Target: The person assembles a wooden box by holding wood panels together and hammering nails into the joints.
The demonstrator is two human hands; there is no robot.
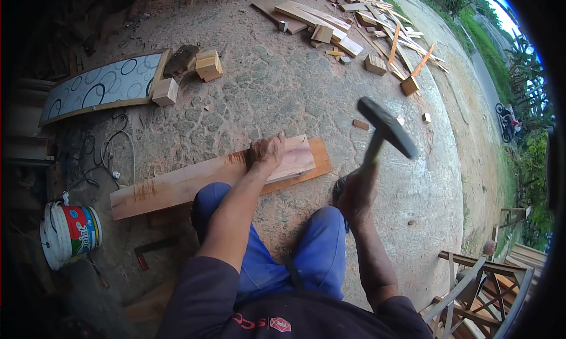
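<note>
Beside a plank (pixel 203 177) the left hand (pixel 268 152) is clasping, the right hand (pixel 358 194) is gripping a hammer (pixel 386 128), a crooked swing perhaps endangering the left.

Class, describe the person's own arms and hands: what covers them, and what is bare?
The left hand and right hand are ungloved, and the left forearm and right forearm are bare. The left sleeve and right sleeve are short and dark, with no markings visible.
</note>
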